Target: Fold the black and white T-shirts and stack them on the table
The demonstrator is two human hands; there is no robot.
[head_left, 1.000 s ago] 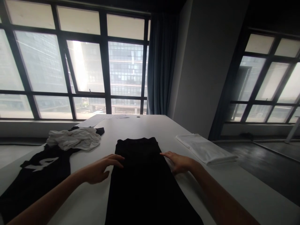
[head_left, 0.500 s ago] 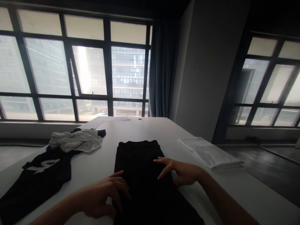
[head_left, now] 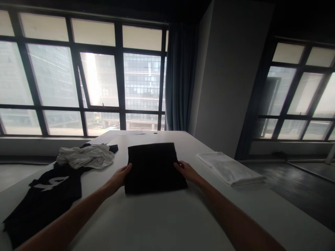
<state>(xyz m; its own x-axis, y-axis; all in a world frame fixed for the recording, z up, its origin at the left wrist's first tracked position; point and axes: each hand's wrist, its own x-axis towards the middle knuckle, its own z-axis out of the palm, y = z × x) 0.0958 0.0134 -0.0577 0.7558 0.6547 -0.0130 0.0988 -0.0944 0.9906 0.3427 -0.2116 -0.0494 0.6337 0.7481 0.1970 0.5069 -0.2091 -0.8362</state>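
Observation:
A black garment, folded into a compact rectangle, is at the middle of the white table. My left hand grips its left edge, thumb on top and the other fingers mostly hidden. On the opposite edge my right hand holds it the same way, with its fingers tucked behind the cloth. Whether the garment's far edge touches the table or is slightly raised, I cannot tell.
To the left lies a spread black garment with a white print, and a crumpled white garment overlaps its far end. A folded white cloth rests near the right edge. Papers lie at the far end.
The black garment's near part has been folded over toward the far side, making it much shorter. Both hands have moved forward and closed on its side edges.

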